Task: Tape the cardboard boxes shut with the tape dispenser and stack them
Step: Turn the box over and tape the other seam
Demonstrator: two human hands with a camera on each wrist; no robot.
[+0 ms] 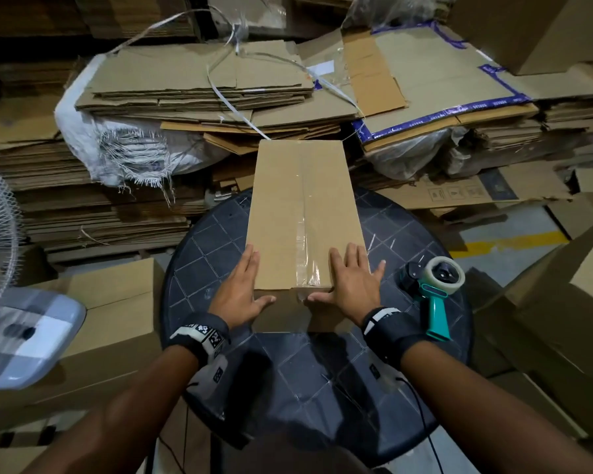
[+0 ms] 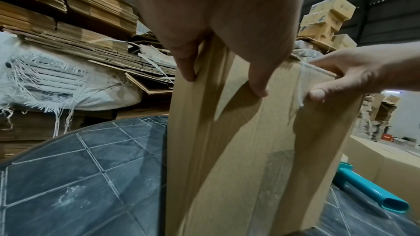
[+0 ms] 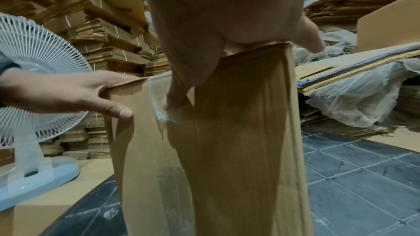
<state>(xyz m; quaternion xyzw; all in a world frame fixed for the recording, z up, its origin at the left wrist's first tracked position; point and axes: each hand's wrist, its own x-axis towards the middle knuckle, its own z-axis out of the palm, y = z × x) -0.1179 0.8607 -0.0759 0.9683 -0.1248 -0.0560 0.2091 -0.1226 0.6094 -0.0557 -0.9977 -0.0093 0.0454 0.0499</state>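
- While both hands press on its near end, the cardboard box [image 1: 303,213] lies flat on the round dark counter [image 1: 216,254] at the centre of the head view, its long axis running from the lower middle of the frame towards the top, with the far end overhanging the counter's edge.
- A strip of clear tape [image 1: 308,241] runs along the box's top seam, parallel to that long axis, and folds down over the near end face.
- The left hand [image 1: 240,289], an open grip, lies with straight fingers along the box's left top edge; its thumb reaches across the near end face.
- The right hand [image 1: 351,282], also an open grip, lies flat on the top at the right near corner, fingers straight, with its thumb pressing the tape end on the near face.
- The tape dispenser [image 1: 433,289], teal-handled, lies on the counter just right of the box, apart from both hands, its roll towards the top of the frame.
- Stacks of flattened cardboard [image 1: 199,87] fill the upper part of the frame.
- A white fan [image 1: 0,241] stands at the left edge.
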